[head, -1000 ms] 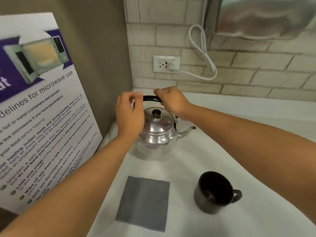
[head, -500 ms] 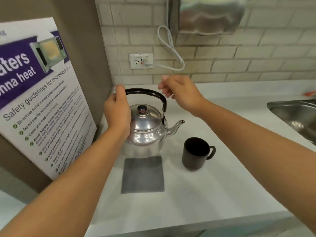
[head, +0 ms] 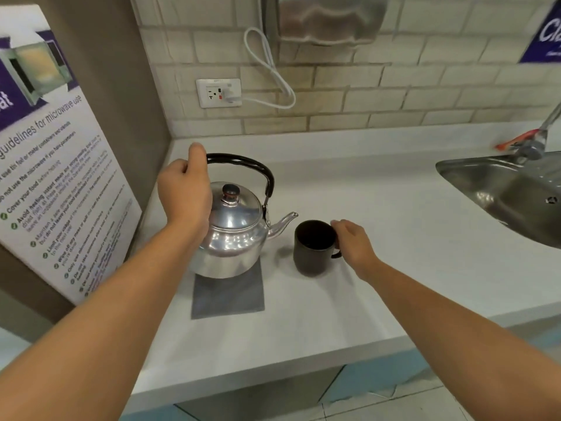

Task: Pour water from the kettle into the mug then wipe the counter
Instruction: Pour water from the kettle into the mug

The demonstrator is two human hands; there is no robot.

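While the left hand (head: pixel 185 192) grips the handle of the kettle (head: pixel 230 235) and the right hand (head: pixel 352 244) curls round the mug (head: pixel 314 247) just beside its spout, nothing looks poured yet; the cloth (head: pixel 227 294) lies beneath the kettle, wiping still to do.
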